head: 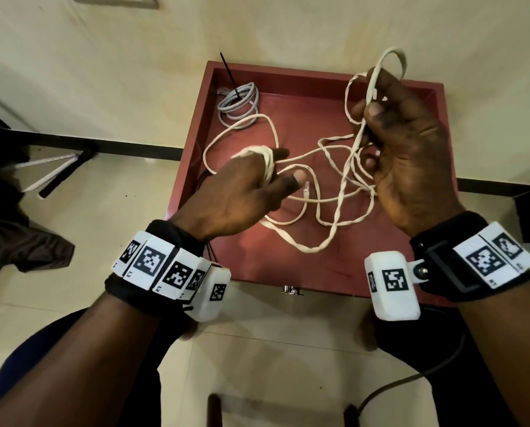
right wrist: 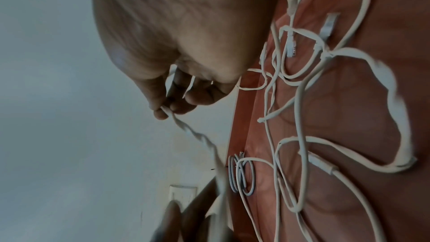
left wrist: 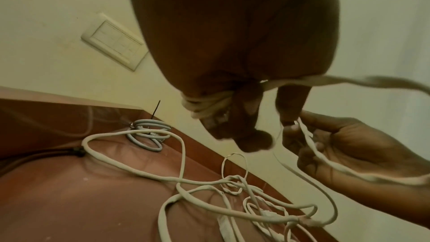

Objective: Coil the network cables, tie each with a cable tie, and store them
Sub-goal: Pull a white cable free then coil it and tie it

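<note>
A long white flat network cable (head: 308, 249) lies tangled in a red tray (head: 288, 266). My left hand (head: 289, 164) is over the tray's left half, with several turns of this cable wound round its fingers (left wrist: 204, 104). Raised over the tray's right half, my right hand (head: 370, 106) pinches a twisted strand between thumb and fingers, loose loops rising above it; the pinch (right wrist: 165, 109) shows in the right wrist view. A clear plug (head: 305, 189) lies near my left thumb. In the tray's far left corner a grey coiled cable (head: 239, 101) is bound by a black cable tie (head: 229, 73).
The tray stands against a cream wall with a switch plate (left wrist: 114, 41). Black cords (left wrist: 46, 154) run along the tray's left side. Dark cloth (head: 26, 241) and white sticks (head: 51, 167) lie on the tiled floor to the left.
</note>
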